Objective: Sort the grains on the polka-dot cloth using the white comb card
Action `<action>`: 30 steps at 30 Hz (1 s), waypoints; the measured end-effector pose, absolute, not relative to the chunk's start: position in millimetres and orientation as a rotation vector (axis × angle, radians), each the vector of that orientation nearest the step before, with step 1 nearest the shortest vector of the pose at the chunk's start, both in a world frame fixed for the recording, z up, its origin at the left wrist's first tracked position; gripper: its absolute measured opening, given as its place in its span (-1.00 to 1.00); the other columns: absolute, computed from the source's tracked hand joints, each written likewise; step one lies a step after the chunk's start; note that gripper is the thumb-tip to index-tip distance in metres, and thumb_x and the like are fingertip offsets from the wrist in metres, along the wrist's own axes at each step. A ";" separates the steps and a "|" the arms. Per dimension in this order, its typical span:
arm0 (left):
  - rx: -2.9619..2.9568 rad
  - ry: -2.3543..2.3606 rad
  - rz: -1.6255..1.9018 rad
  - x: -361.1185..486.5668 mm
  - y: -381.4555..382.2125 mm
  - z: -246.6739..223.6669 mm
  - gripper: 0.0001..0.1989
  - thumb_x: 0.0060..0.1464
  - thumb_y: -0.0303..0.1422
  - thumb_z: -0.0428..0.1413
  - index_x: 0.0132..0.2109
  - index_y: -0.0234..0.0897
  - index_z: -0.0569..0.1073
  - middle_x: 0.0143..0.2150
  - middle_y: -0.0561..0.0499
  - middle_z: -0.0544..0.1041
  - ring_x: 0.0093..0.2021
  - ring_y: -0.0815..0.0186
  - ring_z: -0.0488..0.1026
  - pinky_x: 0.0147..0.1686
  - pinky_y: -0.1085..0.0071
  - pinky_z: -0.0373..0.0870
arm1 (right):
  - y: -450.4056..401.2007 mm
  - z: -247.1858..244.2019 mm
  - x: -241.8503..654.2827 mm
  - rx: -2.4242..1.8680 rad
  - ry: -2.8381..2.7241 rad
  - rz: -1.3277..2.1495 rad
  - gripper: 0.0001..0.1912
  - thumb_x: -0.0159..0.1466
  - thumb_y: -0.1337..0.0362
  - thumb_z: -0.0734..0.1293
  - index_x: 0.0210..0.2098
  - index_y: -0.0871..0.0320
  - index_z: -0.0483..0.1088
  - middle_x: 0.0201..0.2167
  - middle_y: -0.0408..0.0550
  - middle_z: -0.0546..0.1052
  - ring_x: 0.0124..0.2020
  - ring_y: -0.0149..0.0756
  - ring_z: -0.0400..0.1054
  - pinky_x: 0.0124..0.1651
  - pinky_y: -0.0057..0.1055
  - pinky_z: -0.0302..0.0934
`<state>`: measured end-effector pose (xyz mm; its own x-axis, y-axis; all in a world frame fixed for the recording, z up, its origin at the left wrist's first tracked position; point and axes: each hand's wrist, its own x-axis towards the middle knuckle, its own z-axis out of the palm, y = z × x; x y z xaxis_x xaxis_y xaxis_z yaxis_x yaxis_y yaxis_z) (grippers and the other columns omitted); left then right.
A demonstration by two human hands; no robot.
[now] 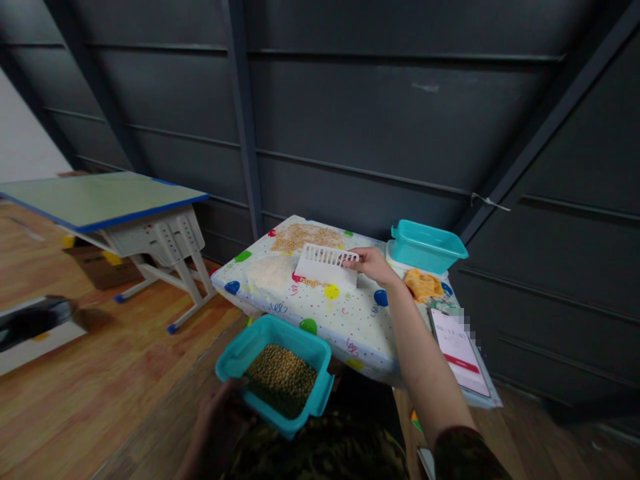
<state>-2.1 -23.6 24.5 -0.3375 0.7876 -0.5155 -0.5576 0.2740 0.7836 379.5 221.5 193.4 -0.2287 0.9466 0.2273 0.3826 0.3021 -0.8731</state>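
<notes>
My right hand [369, 262], closed over one corner, holds a white slotted plastic piece [325, 268] on edge at the table's middle. Some pale grains [313, 283] lie along its near lower edge. Below the table's front edge, my left hand [227, 403] grips the near left side of a teal plastic bin [305, 343]. Round tan beans [283, 370], which look like soybeans, cover the bin's bottom, partly in shadow. Behind the white piece are a spread of tan grains [305, 237] and, at its left, a pale heap [270, 273].
A balloon-print cloth covers the table [345, 323]. At its right stand a second teal bin [427, 247], an orange cloth [424, 285] and a phone [460, 353] on the edge. A dark panelled wall [350, 133] rises behind; a green-topped desk [100, 203] stands left.
</notes>
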 end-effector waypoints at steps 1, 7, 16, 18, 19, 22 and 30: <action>0.232 1.307 1.411 -3.2 -22.8 21.7 -0.71 -0.18 -0.29 0.62 -0.47 -0.20 0.65 -0.63 0.02 0.55 -0.69 0.25 0.42 -0.67 0.37 0.38 | 218.3 191.1 380.0 -1.198 -1.780 0.860 -0.56 0.12 -0.16 0.76 -0.34 0.07 0.78 -0.32 -0.04 0.75 -0.20 -0.05 0.55 -0.13 -0.23 0.45; 0.196 1.272 1.436 -4.3 -19.8 8.8 -0.65 -0.23 -0.29 0.66 -0.43 -0.20 0.64 -0.64 0.07 0.53 -0.69 0.29 0.42 -0.70 0.45 0.35 | 200.0 186.2 381.3 -1.187 -1.843 0.758 -0.58 0.24 -0.18 0.73 -0.29 0.04 0.80 -0.29 -0.03 0.77 -0.21 -0.02 0.57 -0.13 -0.21 0.46; 0.247 1.254 1.404 3.2 -22.5 16.7 -0.63 -0.18 -0.26 0.65 -0.47 -0.21 0.60 -0.67 0.07 0.51 -0.68 0.26 0.46 -0.66 0.42 0.40 | 165.7 181.7 373.1 -1.211 -1.864 0.674 -0.76 0.40 0.04 0.64 -0.12 0.04 0.91 -0.15 0.05 0.90 -0.11 0.08 0.74 0.00 -0.12 0.60; 0.271 1.250 1.389 5.0 -23.2 16.5 -0.61 -0.20 -0.22 0.66 -0.49 -0.19 0.59 -0.67 0.06 0.52 -0.69 0.24 0.45 -0.67 0.38 0.42 | 156.3 177.4 369.9 -1.218 -1.856 0.620 -0.80 0.42 0.11 0.63 -0.09 0.02 0.93 -0.09 0.06 0.93 -0.08 0.10 0.79 0.05 -0.10 0.65; 0.280 1.249 1.379 5.8 -23.4 15.8 -0.59 -0.21 -0.21 0.66 -0.51 -0.18 0.57 -0.67 0.07 0.51 -0.69 0.24 0.44 -0.67 0.36 0.44 | 151.2 175.1 367.8 -1.226 -1.852 0.589 -0.81 0.43 0.15 0.61 -0.08 0.02 0.93 -0.07 0.06 0.95 -0.06 0.10 0.82 0.07 -0.10 0.67; 0.305 1.213 1.346 7.5 -23.8 12.5 -0.51 -0.21 -0.14 0.68 -0.57 -0.13 0.51 -0.69 0.08 0.48 -0.68 0.19 0.49 -0.67 0.31 0.48 | 135.1 169.5 360.3 -1.262 -1.845 0.479 -0.78 0.47 0.27 0.56 -0.03 -0.01 0.94 0.00 0.05 0.97 0.01 0.12 0.89 0.17 -0.08 0.73; 0.368 1.167 1.351 9.8 -24.4 10.1 -0.54 -0.24 -0.12 0.73 -0.49 -0.17 0.63 -0.64 0.07 0.57 -0.67 0.21 0.52 -0.66 0.33 0.47 | 104.2 163.4 343.4 -1.288 -1.897 0.278 -0.61 0.51 0.45 0.53 0.08 -0.10 0.96 0.09 -0.01 0.96 0.12 0.14 0.95 0.25 -0.03 0.82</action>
<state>9.8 -24.4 10.1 -0.1983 0.8794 -0.4328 -0.5564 0.2625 0.7884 343.4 104.2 163.4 -0.1529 0.8553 0.4951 0.6776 0.4554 -0.5775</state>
